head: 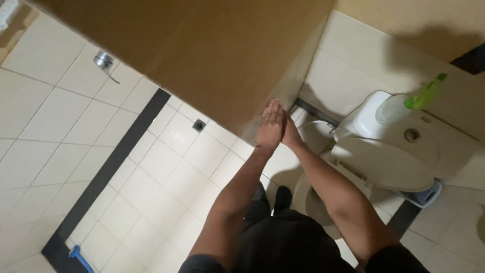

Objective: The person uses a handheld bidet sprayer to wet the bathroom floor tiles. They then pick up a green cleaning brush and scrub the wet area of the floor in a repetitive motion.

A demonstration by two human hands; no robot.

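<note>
While both arms reach forward, the left hand (270, 126) lies flat with fingers straight, its grip released and grasping nothing, pressed against the right hand (290, 132), whose grip I cannot tell because the left hand hides most of it. Both hands touch the lower edge of the brown door (202, 50). Just beside them stands the white toilet (384, 162), with a green spray bottle (422, 96) on its tank

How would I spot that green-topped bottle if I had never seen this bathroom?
Find the white toilet at the right. On its tank, by the wall, stands a clear bottle with a bright green pump top, the only green thing around.
</note>
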